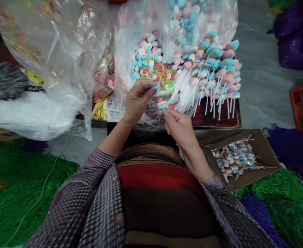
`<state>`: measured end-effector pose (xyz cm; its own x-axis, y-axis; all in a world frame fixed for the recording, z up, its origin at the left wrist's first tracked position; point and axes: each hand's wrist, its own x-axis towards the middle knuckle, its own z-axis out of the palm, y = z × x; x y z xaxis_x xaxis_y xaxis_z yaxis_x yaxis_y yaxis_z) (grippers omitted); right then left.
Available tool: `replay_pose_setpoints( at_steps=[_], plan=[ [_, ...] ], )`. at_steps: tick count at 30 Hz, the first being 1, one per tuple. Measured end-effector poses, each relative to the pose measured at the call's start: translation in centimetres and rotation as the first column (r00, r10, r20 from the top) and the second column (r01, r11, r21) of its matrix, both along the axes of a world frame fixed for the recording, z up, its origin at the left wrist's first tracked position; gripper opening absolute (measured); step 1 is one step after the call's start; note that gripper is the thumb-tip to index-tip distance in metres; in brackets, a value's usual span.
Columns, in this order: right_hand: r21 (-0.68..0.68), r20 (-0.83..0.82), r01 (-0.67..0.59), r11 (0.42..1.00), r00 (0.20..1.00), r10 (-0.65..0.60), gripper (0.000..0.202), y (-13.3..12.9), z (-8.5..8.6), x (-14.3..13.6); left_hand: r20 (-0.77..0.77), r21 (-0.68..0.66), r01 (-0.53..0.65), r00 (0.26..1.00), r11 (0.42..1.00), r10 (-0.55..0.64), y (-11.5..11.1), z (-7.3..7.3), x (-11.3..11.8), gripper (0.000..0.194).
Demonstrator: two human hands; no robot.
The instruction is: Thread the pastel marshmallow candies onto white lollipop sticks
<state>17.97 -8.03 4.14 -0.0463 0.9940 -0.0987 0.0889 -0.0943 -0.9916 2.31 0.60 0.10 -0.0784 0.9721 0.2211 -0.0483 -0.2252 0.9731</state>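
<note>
Here we are at the edge of the dark table (232, 119), and both hands are busy: the left hand (138, 98) has thumb and forefinger pressed together on a small blue candy (155, 86), most of it hidden by the fingertips. Over to the right hand (178, 124), lower and nearer the body, thumb and forefinger clamped below a short candy skewer (163, 106), blue at the bottom, pink and orange above; only a scrap of pale stick shows at the grip. The two hands are near each other but apart, with an open plastic bag of loose candies (144, 51) and gummy rings (164, 78) just beyond. That candy looks light and soft, marshmallow-like I'd say, easily dented, so a gentle pinch at the rim suits it. The skewer should weigh next to nothing; its stick looks thin and fairly stiff, best held just under the lowest piece, while the gummies are probably springy and tacky. Just to the right, loose white sticks (182, 86) lie beside a heap of loaded skewers (215, 69), sticks jutting over the table edge.
</note>
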Motion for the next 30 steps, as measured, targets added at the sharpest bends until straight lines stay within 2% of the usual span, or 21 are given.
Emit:
replay_pose_setpoints(
  at_steps=[4,9,12,14,16,18,22,25,27,30],
  plan=[
    [0.045,-0.025,0.027,0.999,0.999,-0.025,0.045,0.1,-0.1,-0.1,0.181,-0.060,0.058,0.982,0.997,-0.046,0.2,-1.0,0.2,0.008],
    [0.052,-0.007,0.008,0.999,1.000,-0.008,0.047,0.4,-0.6,0.0,0.280,-0.149,0.111,0.958,0.983,-0.066,-0.3,-1.2,1.0,0.017],
    [0.035,-0.001,0.029,0.999,1.000,-0.029,0.049,0.7,-1.4,-0.3,0.276,-0.121,0.160,0.953,0.980,-0.122,-1.0,-1.3,1.9,0.023],
    [0.026,-0.002,0.056,0.998,0.998,-0.056,0.051,1.0,-2.1,-0.4,0.243,-0.062,0.185,0.956,0.981,-0.165,-1.6,-1.4,2.3,0.020],
    [0.011,-0.007,0.068,0.998,0.998,-0.068,0.051,1.4,-2.8,-0.3,0.189,-0.006,0.188,0.965,0.982,-0.184,-1.9,-1.4,2.2,0.015],
    [-0.020,-0.034,0.076,0.997,0.996,-0.077,0.050,1.8,-3.3,0.1,0.127,-0.012,0.190,0.974,0.982,-0.187,-1.7,-1.0,1.7,0.013],
    [-0.052,-0.162,0.226,0.973,0.959,-0.232,0.047,2.5,-3.6,1.3,0.040,-0.103,0.109,0.994,0.989,-0.106,0.9,-0.6,-0.4,0.018],
    [-0.004,-0.230,0.346,0.938,0.913,-0.338,0.047,2.8,-3.9,1.6,-0.117,-0.036,-0.001,0.993,0.999,-0.003,4.0,-1.4,-1.6,0.014],
    [0.014,-0.260,0.384,0.923,0.893,-0.368,0.048,2.8,-4.3,1.3,-0.217,0.023,0.008,0.976,1.000,-0.002,5.7,-2.3,-1.4,0.014],
    [-0.007,-0.304,0.413,0.911,0.867,-0.396,0.050,2.7,-5.2,0.6,-0.342,0.056,0.073,0.938,0.996,-0.049,7.5,-3.2,-0.1,0.019]
  ],
)
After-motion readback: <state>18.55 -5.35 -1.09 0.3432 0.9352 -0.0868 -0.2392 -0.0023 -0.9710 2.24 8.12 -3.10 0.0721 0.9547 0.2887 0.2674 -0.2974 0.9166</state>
